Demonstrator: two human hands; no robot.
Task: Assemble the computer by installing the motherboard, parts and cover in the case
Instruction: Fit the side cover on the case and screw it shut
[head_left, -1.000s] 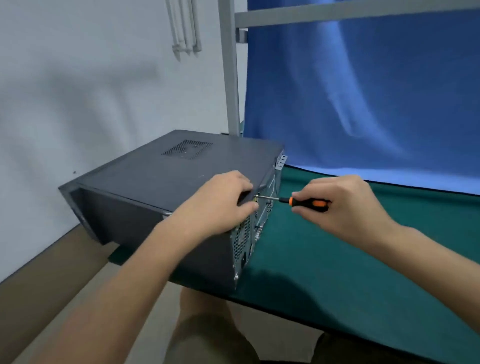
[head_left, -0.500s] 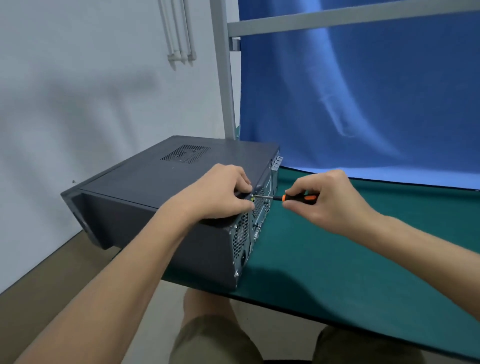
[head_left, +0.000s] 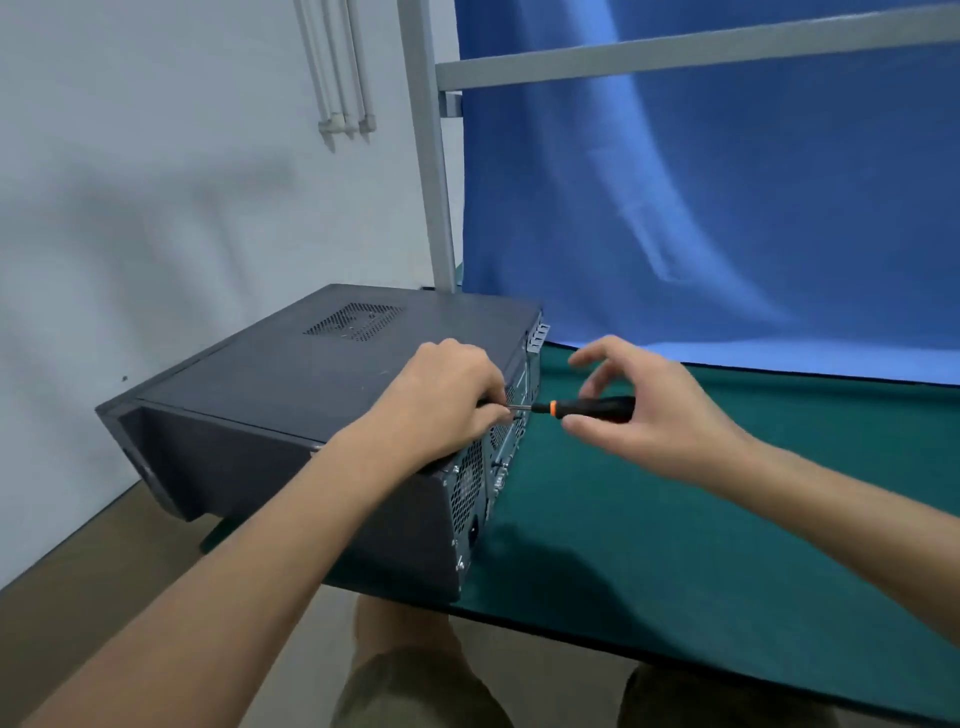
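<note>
Computer case (head_left: 291, 384): lies flat on left end of green table (head_left: 675, 545), rear panel facing right.
Left hand (head_left: 441, 395): rests on case's rear edge, fingers curled, pinching the shaft.
Screwdriver (head_left: 587, 406): horizontal, tip at rear panel.
Right hand (head_left: 654, 410): fingers spread loose, handle end against palm.

1. Computer case (head_left: 291, 395): flat on the left end of the table (head_left: 675, 545), front overhanging the edge, rear panel facing right.
2. Screwdriver (head_left: 587, 406): level, right of the rear panel, tip against it.
3. Left hand (head_left: 447, 400): on the case's top rear edge, fingertips at the shaft.
4. Right hand (head_left: 649, 415): above the table, at the handle's end.
5. Backdrop (head_left: 727, 208) behind the table; frame post (head_left: 428, 156) at its left edge, behind the case.
</note>
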